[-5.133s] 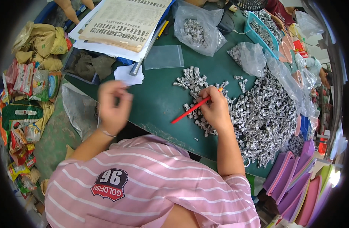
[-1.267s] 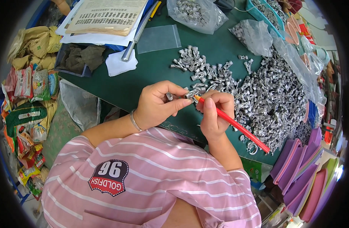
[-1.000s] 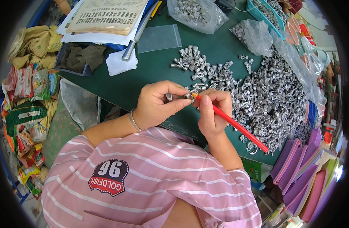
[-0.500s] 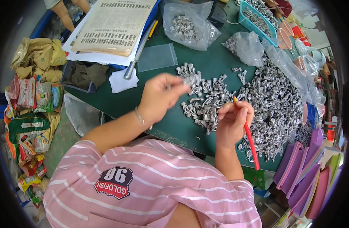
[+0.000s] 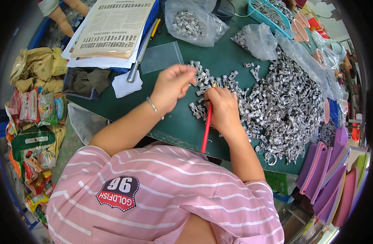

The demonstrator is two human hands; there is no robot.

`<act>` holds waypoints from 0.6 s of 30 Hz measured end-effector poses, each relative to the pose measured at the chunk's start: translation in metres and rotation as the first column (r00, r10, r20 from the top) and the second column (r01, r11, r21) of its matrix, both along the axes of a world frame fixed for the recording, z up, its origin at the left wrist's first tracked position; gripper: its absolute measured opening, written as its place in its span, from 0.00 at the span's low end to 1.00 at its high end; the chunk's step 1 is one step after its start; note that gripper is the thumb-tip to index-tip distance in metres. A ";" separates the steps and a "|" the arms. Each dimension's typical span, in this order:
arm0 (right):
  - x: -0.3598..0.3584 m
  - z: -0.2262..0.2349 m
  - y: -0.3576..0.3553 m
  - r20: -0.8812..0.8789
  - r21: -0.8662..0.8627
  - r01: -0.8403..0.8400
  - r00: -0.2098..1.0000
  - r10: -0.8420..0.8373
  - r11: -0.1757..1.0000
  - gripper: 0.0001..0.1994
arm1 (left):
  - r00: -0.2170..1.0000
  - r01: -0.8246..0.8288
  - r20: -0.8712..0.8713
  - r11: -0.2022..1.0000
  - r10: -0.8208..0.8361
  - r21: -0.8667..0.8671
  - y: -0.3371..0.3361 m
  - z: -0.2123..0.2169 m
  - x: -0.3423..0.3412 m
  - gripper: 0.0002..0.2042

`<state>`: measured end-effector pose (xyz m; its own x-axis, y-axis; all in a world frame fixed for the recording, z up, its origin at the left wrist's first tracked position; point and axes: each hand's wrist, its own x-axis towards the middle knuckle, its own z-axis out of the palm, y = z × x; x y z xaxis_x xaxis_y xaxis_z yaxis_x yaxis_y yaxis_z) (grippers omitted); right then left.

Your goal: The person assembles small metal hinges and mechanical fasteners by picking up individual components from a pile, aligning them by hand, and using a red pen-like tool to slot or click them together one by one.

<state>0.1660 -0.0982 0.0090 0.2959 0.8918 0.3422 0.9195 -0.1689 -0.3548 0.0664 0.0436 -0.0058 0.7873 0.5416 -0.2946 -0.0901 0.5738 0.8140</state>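
My right hand (image 5: 224, 106) is wrapped round a slim red pen-like stick (image 5: 207, 126) with an orange-yellow tip, its long end slanting toward me. Just left of it, my left hand (image 5: 173, 86) has thumb and fingers pinched together over the table; what they hold, if anything, is too small and blurred to make out. Small grey looped parts (image 5: 202, 77) lie loosely beyond and between the hands. To the right, a big heap (image 5: 290, 110) of the same parts spreads over the green table, close to my right forearm.
Clear plastic bags (image 5: 190, 24) of grey parts and a turquoise basket (image 5: 271, 20) stand at the back. Papers (image 5: 109, 32), a metal rod (image 5: 141, 57) and a dark-filled tray (image 5: 86, 83) are at the left. Purple foam-like slabs (image 5: 316, 171) stand at the right.
My right hand has moved left with the red stick, from beside the heap to near my left hand. The left hand stays pinched in about the same place. The whole view has shifted slightly.
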 end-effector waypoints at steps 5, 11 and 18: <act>0.009 -0.009 0.008 0.005 0.060 -0.054 0.999 0.054 0.997 0.07 | 0.978 0.171 -0.195 0.828 -0.076 0.534 -0.019 -0.006 -0.025 0.09; -0.004 0.002 0.000 -0.191 0.363 -0.157 0.952 0.239 0.919 0.12 | 0.933 0.327 -0.292 0.829 -0.208 0.454 -0.019 0.008 -0.034 0.11; -0.013 -0.003 -0.018 -0.878 0.310 0.243 0.445 0.178 0.919 0.08 | 0.982 0.187 -0.108 0.793 -0.153 0.580 -0.026 0.008 -0.043 0.11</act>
<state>0.1532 -0.1159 0.0065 0.6436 0.7521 0.1419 0.0625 0.1331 -0.9891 0.0229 0.0179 0.0018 0.8759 0.4825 -0.0083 0.0159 -0.0116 0.9998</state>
